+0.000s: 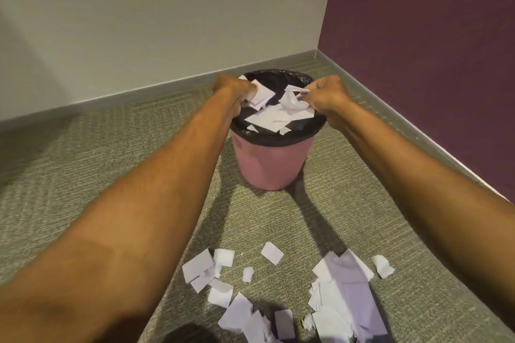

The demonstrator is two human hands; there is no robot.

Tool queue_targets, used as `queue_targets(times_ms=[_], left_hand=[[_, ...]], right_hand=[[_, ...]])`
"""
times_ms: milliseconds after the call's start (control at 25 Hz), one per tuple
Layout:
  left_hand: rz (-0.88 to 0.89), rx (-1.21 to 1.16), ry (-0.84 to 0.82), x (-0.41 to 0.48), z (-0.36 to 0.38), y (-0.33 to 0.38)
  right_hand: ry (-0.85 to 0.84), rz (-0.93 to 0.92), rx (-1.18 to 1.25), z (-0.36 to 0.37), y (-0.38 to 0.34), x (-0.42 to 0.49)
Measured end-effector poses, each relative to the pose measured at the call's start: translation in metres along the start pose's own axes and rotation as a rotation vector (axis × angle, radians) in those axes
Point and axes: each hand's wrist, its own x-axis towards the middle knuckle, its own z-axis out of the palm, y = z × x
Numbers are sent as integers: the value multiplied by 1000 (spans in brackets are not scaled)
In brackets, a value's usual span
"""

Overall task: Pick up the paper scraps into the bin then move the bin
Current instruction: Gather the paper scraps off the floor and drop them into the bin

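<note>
**Scraps partly binned; bin move pending**

Both hands are hovering over the bin [271, 164], which is standing on the floor [111, 147].
- The left hand [232, 89] is gripping white scraps above the bin's left rim, fingers curled round them.
- The right hand [326, 93] is pinching a crumpled scrap [291, 97] above the right rim, fingers clamped on it.
- Several scraps [267, 118] are already lying inside the bin.
- Many loose scraps [342, 284] are lying on the floor in front of the bin, well apart from it.

Judgement: collection is under way, with several more handfuls needed. The bin move is not yet begun.
</note>
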Motion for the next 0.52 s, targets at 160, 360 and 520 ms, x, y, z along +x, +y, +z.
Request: queue_targets(times_ms=[160,360,520], left_hand=[[-69,-34,-165,-1,5,-2],[21,-1,-126,-2,-11,-13],[157,9,144,-22,-39,-63]], right_hand=[[-4,71,24,5,3,22],[-194,38,51,5,4,9],[-76,-108,118,10,5,-30]])
